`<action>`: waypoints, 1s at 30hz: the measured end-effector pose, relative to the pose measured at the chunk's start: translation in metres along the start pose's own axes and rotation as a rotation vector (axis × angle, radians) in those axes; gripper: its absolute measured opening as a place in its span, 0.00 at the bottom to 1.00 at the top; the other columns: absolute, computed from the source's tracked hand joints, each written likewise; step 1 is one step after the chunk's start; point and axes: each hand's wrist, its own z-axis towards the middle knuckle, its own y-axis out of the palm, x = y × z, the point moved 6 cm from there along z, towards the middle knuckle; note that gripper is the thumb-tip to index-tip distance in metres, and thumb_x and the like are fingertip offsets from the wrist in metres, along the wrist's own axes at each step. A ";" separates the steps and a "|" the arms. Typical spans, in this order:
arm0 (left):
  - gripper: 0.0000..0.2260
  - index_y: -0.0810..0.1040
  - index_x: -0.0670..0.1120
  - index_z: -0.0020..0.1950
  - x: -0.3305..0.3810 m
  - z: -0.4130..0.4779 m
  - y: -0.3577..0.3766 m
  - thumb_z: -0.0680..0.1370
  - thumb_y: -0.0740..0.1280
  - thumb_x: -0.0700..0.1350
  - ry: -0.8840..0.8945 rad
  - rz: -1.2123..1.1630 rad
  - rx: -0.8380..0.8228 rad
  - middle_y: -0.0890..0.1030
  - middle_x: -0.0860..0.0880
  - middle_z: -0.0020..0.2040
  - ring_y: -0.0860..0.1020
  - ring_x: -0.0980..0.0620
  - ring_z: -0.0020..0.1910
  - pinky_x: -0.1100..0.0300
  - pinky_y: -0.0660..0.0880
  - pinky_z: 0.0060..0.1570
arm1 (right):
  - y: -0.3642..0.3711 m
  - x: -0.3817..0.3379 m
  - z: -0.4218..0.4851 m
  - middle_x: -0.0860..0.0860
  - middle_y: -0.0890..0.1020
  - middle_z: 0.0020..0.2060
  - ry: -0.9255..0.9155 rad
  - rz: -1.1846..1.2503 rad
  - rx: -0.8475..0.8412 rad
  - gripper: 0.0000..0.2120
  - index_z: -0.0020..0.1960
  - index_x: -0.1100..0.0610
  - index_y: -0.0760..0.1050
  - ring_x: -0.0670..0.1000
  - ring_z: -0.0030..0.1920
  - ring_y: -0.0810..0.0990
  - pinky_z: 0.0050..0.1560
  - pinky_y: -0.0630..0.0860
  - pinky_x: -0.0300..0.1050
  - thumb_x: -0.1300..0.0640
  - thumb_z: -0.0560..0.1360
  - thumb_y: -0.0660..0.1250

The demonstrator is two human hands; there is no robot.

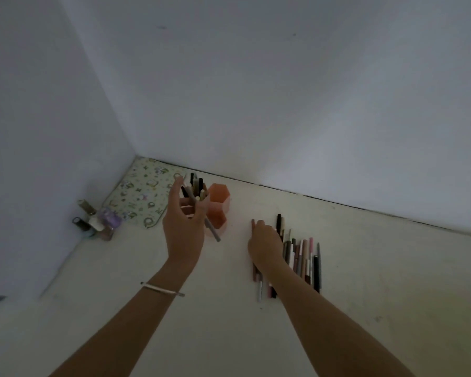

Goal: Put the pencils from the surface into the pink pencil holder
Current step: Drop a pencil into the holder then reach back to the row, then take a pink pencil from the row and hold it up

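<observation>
The pink pencil holder (220,198) is made of joined hexagonal cups and stands near the back wall. Its left cup has several pencils upright in it. My left hand (184,227) is raised in front of that cup and pinches a grey pencil (211,227) that slants down to the right. A row of several pencils (305,258) lies on the white surface to the right. My right hand (264,244) rests on the left part of that row with fingers bent; whether it grips one I cannot tell.
A patterned cloth (144,194) lies in the back left corner. Several small bottles (95,224) stand beside it against the left wall. White walls close the back and left. The white surface (229,322) stretches toward me.
</observation>
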 end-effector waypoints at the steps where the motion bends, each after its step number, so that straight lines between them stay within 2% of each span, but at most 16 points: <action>1: 0.26 0.66 0.54 0.74 -0.001 0.001 -0.002 0.77 0.69 0.43 -0.004 -0.008 0.011 0.79 0.57 0.43 0.78 0.67 0.36 0.75 0.73 0.34 | 0.002 0.000 0.000 0.58 0.79 0.55 0.007 0.015 -0.001 0.10 0.60 0.61 0.69 0.56 0.55 0.79 0.50 0.75 0.47 0.63 0.80 0.54; 6: 0.24 0.67 0.53 0.72 0.000 0.010 -0.013 0.78 0.67 0.40 0.054 0.014 0.061 0.80 0.55 0.44 0.79 0.66 0.39 0.75 0.73 0.38 | -0.004 -0.002 0.003 0.61 0.78 0.56 0.045 0.198 0.001 0.15 0.65 0.65 0.65 0.59 0.54 0.79 0.52 0.78 0.52 0.66 0.79 0.54; 9: 0.23 0.66 0.52 0.73 0.004 0.026 -0.028 0.79 0.66 0.40 0.087 -0.005 0.141 0.79 0.55 0.44 0.79 0.62 0.39 0.72 0.75 0.39 | -0.052 -0.006 0.012 0.61 0.76 0.59 0.055 0.385 0.217 0.23 0.74 0.61 0.57 0.62 0.54 0.78 0.53 0.74 0.52 0.64 0.79 0.55; 10: 0.23 0.66 0.52 0.73 0.006 0.033 -0.032 0.79 0.65 0.39 0.100 -0.030 0.172 0.78 0.56 0.44 0.79 0.60 0.39 0.70 0.76 0.40 | -0.074 -0.010 0.014 0.60 0.77 0.57 0.037 0.503 0.314 0.24 0.75 0.58 0.55 0.61 0.52 0.79 0.51 0.74 0.53 0.63 0.80 0.55; 12: 0.24 0.66 0.50 0.73 0.011 0.043 -0.039 0.78 0.65 0.38 0.133 -0.085 0.236 0.77 0.55 0.46 0.79 0.57 0.40 0.67 0.77 0.40 | -0.115 -0.022 0.015 0.56 0.79 0.46 -0.065 0.750 0.498 0.22 0.72 0.54 0.56 0.55 0.42 0.80 0.43 0.78 0.53 0.61 0.80 0.56; 14: 0.24 0.66 0.50 0.73 0.016 0.051 -0.041 0.78 0.65 0.38 0.152 -0.104 0.283 0.77 0.52 0.49 0.80 0.53 0.42 0.67 0.77 0.40 | -0.147 -0.034 0.012 0.48 0.75 0.37 -0.190 0.891 0.668 0.19 0.68 0.52 0.59 0.46 0.34 0.76 0.36 0.76 0.42 0.60 0.79 0.59; 16: 0.24 0.66 0.50 0.73 0.019 0.057 -0.040 0.78 0.65 0.39 0.161 -0.097 0.313 0.77 0.51 0.51 0.80 0.50 0.43 0.67 0.77 0.40 | -0.165 -0.046 0.008 0.45 0.73 0.35 -0.275 0.985 0.767 0.18 0.66 0.50 0.60 0.43 0.32 0.75 0.35 0.73 0.34 0.59 0.79 0.61; 20: 0.23 0.65 0.52 0.73 0.018 0.065 -0.032 0.79 0.65 0.41 0.190 -0.025 0.292 0.77 0.47 0.57 0.81 0.48 0.47 0.63 0.79 0.42 | -0.166 -0.068 0.001 0.44 0.75 0.36 -0.378 1.057 0.782 0.18 0.66 0.49 0.61 0.44 0.34 0.76 0.37 0.73 0.30 0.59 0.79 0.62; 23: 0.19 0.69 0.49 0.71 0.008 0.063 -0.025 0.80 0.65 0.41 0.232 0.159 0.201 0.75 0.47 0.59 0.79 0.53 0.49 0.62 0.79 0.45 | -0.154 -0.075 0.000 0.45 0.76 0.38 -0.400 1.057 0.751 0.19 0.66 0.49 0.61 0.44 0.36 0.77 0.39 0.74 0.31 0.59 0.79 0.63; 25: 0.13 0.77 0.46 0.63 -0.004 0.057 -0.021 0.79 0.66 0.41 0.264 0.354 0.128 0.76 0.46 0.59 0.77 0.53 0.50 0.56 0.80 0.47 | -0.146 -0.080 -0.001 0.48 0.77 0.40 -0.417 1.045 0.730 0.19 0.66 0.49 0.61 0.44 0.38 0.78 0.40 0.74 0.30 0.58 0.79 0.64; 27: 0.09 0.83 0.46 0.56 -0.017 0.049 -0.022 0.78 0.67 0.43 0.258 0.487 0.093 0.78 0.47 0.59 0.76 0.50 0.57 0.51 0.79 0.52 | -0.138 -0.086 -0.002 0.47 0.78 0.40 -0.417 1.010 0.703 0.19 0.66 0.47 0.62 0.45 0.40 0.80 0.42 0.75 0.31 0.57 0.79 0.64; 30: 0.11 0.81 0.46 0.59 -0.032 0.042 -0.035 0.79 0.63 0.41 0.210 0.435 0.117 0.77 0.47 0.59 0.75 0.47 0.59 0.51 0.77 0.54 | -0.126 -0.100 -0.001 0.44 0.79 0.42 -0.431 0.968 0.610 0.18 0.65 0.43 0.62 0.46 0.43 0.81 0.46 0.79 0.38 0.54 0.79 0.65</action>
